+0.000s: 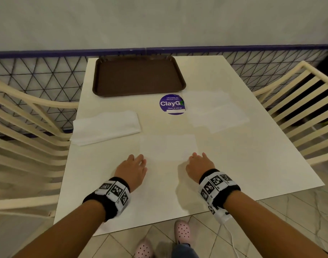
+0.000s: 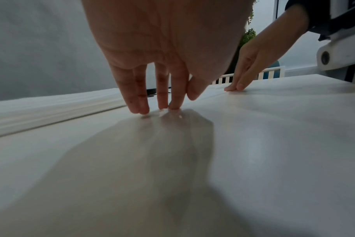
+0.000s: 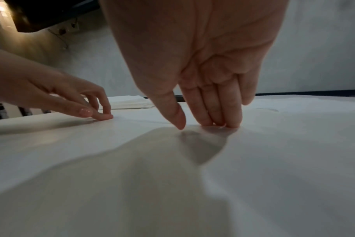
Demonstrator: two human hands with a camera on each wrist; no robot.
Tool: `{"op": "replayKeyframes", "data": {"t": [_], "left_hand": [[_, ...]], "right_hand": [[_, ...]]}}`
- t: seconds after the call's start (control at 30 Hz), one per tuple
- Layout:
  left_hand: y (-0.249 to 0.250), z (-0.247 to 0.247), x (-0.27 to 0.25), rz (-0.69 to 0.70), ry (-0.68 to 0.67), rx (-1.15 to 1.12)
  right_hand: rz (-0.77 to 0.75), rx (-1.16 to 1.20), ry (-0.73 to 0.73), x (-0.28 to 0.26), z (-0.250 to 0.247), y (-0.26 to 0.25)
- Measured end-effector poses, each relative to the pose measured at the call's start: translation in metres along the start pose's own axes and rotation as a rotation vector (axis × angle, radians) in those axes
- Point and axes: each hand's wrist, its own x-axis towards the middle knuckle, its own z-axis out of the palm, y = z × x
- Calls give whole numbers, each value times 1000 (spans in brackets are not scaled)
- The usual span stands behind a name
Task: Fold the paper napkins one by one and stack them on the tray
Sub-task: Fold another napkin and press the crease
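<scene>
**Napkin-folding station: one sheet under both hands, tray bare**

Table (image 1: 234, 164): a cream-white top was recorded, flanked by a slatted chair (image 1: 29, 127) on the left and another slatted chair (image 1: 299, 101) on the right.

Tray (image 1: 139, 75): a dark brown rectangular tray was seen at the far end of the table, left of centre. No napkins were seen on it.

Sticker (image 1: 171, 104): a round purple label was noted just in front of the tray's near right corner, partly covered at its right edge by the loose napkins.

Napkin stack (image 1: 105, 127): a pile of white napkins was found at the left edge of the table, well apart from the tray.

Loose napkins (image 1: 215, 110): thin, pale sheets were seen overlapping on the right side of the table; their number could not be told.

Napkin (image 1: 168, 149): a single flat sheet was laid at the centre of the table, between the stack and the loose sheets, nearest the person.

Left hand (image 1: 132, 169): its fingertips (image 2: 142, 110) were pressed down at the sheet's near left corner, fingers mostly extended, thumb apart. Whether the paper was pinched could not be told.

Right hand (image 1: 198, 164): its fingers (image 3: 219, 112) were held straight and together, tips set down at the near right corner, thumb alongside. Nothing was seen to be gripped.

Wristbands (image 1: 113, 196): black bands bearing black-and-white marker squares were worn on both wrists.
</scene>
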Motion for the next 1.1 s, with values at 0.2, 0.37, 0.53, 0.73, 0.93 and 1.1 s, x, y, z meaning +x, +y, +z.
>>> {"op": "replayKeyframes", "data": {"t": [0.2, 0.37, 0.53, 0.73, 0.93, 1.1], "left_hand": [[16, -29, 20, -1, -127, -15], [30, -36, 46, -3, -222, -99], [43, -39, 58, -14, -263, -21], [48, -38, 63, -93, -336, -116], [45, -43, 66, -74, -349, -144], [46, -43, 67, -102, -360, -57]], "right_hand": [[-86, -20, 33, 5, -20, -4], [-161, -27, 31, 19, -28, -7], [-239, -123, 26, 28, -23, -13], [-275, -279, -9, 44, -15, -17], [-410, -435, 22, 52, -18, -13], [-485, -262, 77, 55, -43, 7]]}}
